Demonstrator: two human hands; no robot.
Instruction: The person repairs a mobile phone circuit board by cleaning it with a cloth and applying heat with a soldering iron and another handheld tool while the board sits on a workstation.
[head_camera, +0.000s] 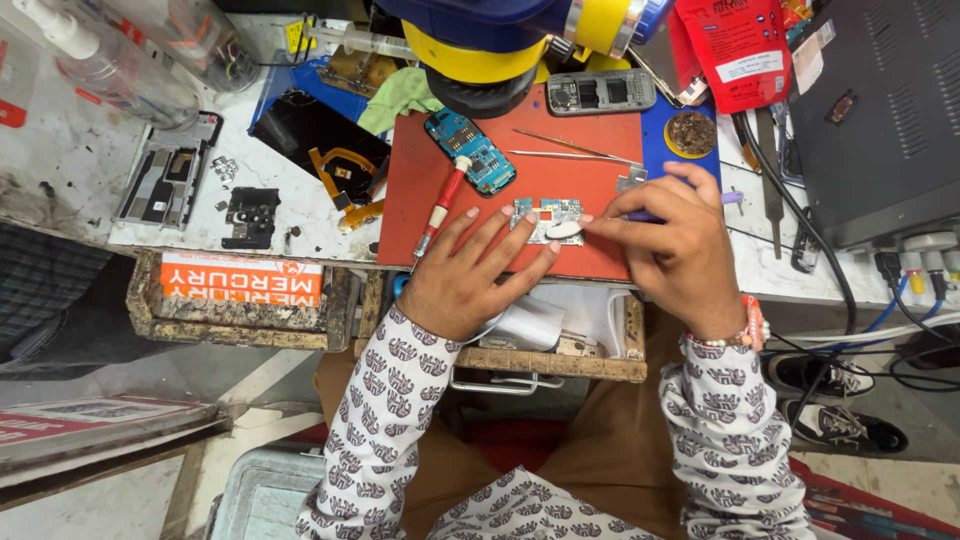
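Note:
My left hand (470, 275) lies flat on the red work mat (600, 185), fingers spread, its fingertips steadying a small green circuit board (548, 213). My right hand (680, 250) is closed around a purple-handled tool (733, 198) whose head rests on a white oval piece (565, 230) on that board. A blue phone circuit board (470, 150) lies further back on the mat, with a red-handled screwdriver (441, 208) beside it. Metal tweezers (570, 150) lie on the mat behind my hands.
A blue and yellow microscope head (500, 45) hangs over the mat. Phone frames (170, 180) (600, 92), a black screen with flex cable (325, 145), a red pouch (740, 50) and a grey box (880, 110) crowd the bench. An open wooden drawer (560, 345) sits under my wrists.

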